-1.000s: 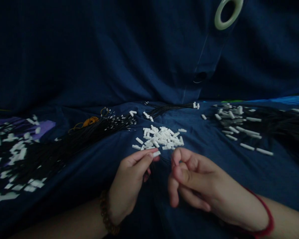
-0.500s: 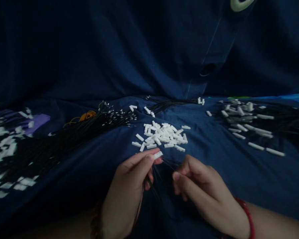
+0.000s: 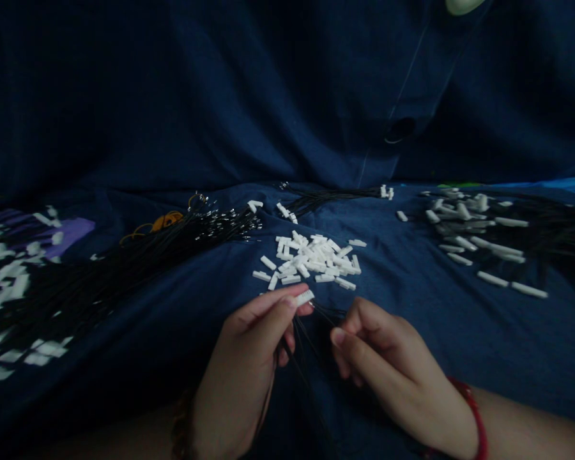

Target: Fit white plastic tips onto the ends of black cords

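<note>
Between thumb and forefinger, my left hand (image 3: 252, 358) pinches a white connector housing (image 3: 305, 298) with a row of small slots. Thin black wires also run through its lower fingers and hang down. My right hand (image 3: 383, 364) is closed in a pinch on a thin black wire (image 3: 326, 316). That wire's small metal end is close to the connector's near side; whether it touches cannot be made out. Just beyond my hands lies a loose pile of white connector housings (image 3: 316, 255) on the dark blue cloth (image 3: 412, 319).
On the left lie black wires (image 3: 124, 275) with bare metal ends, an orange cord (image 3: 167, 222) and many white connectors (image 3: 12, 281) near a purple sheet (image 3: 76, 233). Wired white connectors (image 3: 501, 249) lie at the right. A smaller wire bundle (image 3: 335, 197) lies behind the pile.
The wire end in my right hand has moved slightly up and left, nearer the connector. My left hand keeps its hold, almost still.
</note>
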`<action>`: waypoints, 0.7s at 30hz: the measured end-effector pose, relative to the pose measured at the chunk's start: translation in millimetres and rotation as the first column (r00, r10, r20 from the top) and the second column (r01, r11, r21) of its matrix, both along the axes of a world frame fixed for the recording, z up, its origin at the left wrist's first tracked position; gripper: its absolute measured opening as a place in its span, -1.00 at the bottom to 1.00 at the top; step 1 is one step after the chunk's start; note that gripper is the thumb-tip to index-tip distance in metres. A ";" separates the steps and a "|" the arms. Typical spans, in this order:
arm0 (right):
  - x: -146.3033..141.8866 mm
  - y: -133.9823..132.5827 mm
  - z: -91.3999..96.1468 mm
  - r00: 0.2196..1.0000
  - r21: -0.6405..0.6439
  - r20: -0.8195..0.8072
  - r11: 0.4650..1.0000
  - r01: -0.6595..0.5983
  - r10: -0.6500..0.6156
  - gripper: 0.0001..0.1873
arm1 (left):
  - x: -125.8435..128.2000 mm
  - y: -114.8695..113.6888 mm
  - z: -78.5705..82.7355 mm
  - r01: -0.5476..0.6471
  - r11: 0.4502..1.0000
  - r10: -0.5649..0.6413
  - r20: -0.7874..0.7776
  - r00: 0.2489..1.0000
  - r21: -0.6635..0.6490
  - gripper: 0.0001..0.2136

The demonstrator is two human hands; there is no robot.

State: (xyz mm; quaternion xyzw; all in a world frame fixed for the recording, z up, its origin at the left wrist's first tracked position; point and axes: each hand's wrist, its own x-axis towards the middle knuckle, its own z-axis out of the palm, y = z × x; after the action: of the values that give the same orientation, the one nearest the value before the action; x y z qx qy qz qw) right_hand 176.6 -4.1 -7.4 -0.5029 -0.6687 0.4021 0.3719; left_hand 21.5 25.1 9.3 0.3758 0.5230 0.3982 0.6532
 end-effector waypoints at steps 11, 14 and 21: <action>-1.2 0.7 -0.7 0.988 0.103 0.118 0.991 0.084 -0.096 -0.79 | 0.2 2.0 -2.0 0.007 1.000 -0.007 -0.014 1.000 0.013 -0.79; -2.0 0.7 -1.5 0.985 0.073 0.133 0.993 0.097 -0.106 -0.78 | 0.7 2.7 -2.1 0.008 1.000 -0.007 -0.028 1.000 0.014 -0.78; -0.8 -1.1 -5.6 0.987 0.009 0.135 0.996 0.086 -0.087 -0.77 | 0.4 0.6 -2.3 0.009 1.000 -0.009 -0.034 0.999 0.017 -0.78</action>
State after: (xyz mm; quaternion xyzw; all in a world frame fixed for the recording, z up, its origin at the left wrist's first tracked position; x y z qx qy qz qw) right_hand 175.8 -5.2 -13.0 -0.5570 -0.6705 0.3497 0.3434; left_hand 21.9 25.8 6.9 0.3906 0.5288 0.3934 0.6427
